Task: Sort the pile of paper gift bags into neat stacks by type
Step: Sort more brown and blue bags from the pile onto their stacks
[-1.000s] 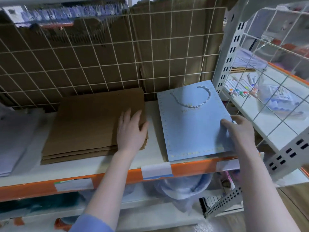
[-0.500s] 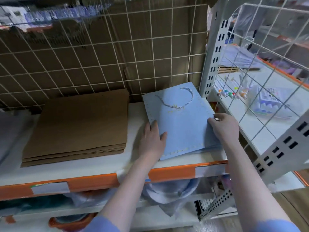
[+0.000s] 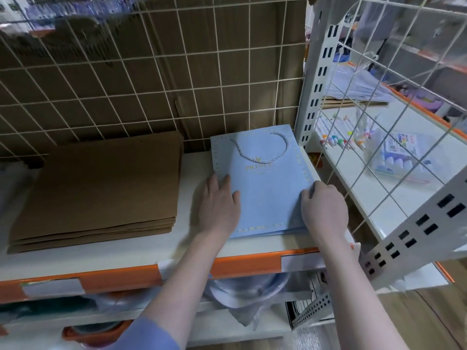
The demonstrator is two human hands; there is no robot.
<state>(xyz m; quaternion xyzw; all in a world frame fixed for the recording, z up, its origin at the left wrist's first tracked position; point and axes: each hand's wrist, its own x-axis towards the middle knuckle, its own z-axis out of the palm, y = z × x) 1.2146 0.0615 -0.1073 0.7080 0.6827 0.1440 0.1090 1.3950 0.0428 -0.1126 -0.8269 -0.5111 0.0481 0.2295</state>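
Left hand (image 3: 219,207) lies flat, fingers straight; right hand (image 3: 324,209) curled.

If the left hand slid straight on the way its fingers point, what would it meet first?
The left hand lies flat on the left edge of the blue gift bag, fingers pointing to the back of the shelf. Sliding on, it would likely follow that edge, then meet the wire grid panel; depth is unclear.
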